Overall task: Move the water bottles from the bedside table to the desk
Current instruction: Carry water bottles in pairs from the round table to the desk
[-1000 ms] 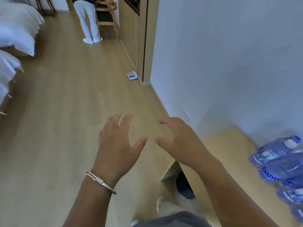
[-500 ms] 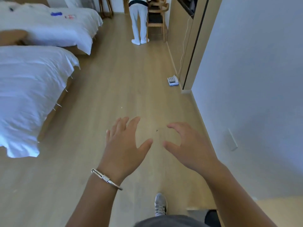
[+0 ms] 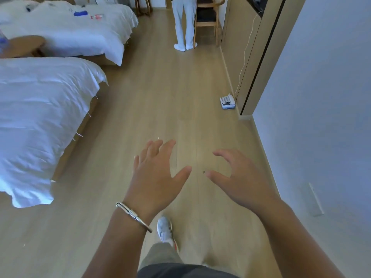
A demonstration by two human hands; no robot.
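Observation:
My left hand [image 3: 154, 177], with a silver bangle on the wrist, is held out over the wooden floor with fingers spread and nothing in it. My right hand [image 3: 239, 179] is beside it, fingers loosely bent, also holding nothing. A round wooden bedside table [image 3: 24, 46] shows at the far left between the two beds, with a blurred bluish bottle [image 3: 2, 42] at the frame's left edge. The desk and its bottles are out of view.
Two white beds [image 3: 40, 109] fill the left side. A telephone [image 3: 227, 101] lies on the floor by the right-hand cabinet, its cord running up. A person in white trousers [image 3: 184, 27] stands beside a wooden chair [image 3: 206, 19] at the far end. The wall runs along the right.
The view has swung left, away from the desk with its bottles, to face down the room. Both beds and the bedside table have come into view. Both hands stay held out and hold nothing.

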